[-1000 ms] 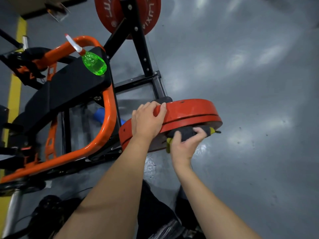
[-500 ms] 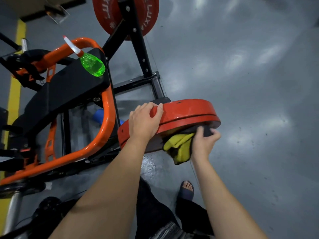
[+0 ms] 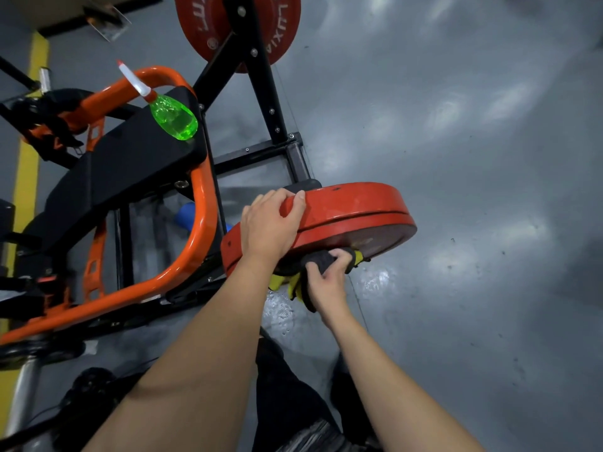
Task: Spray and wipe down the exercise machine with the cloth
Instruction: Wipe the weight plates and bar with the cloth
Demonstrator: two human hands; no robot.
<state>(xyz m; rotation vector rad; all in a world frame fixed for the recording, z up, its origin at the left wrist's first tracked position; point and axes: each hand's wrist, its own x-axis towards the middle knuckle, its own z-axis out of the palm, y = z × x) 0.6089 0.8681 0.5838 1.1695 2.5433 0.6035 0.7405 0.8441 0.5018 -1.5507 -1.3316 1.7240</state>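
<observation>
At centre the left hand (image 3: 270,225) curls its fingers over the rim of the red weight plate (image 3: 355,207). Just below, the right hand (image 3: 326,278) clutches the cloth (image 3: 321,260) in curled fingers against the plate's underside. The green spray bottle (image 3: 173,120) rests on the black pad (image 3: 124,164), upper left.

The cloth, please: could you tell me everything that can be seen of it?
The cloth is soft fabric, dark grey on one face and yellow on the other, bunched rather than flat. The right hand grips it and presses it against the underside of the red weight plate. Yellow folds hang beside the hand; part is hidden under the plate.
</observation>
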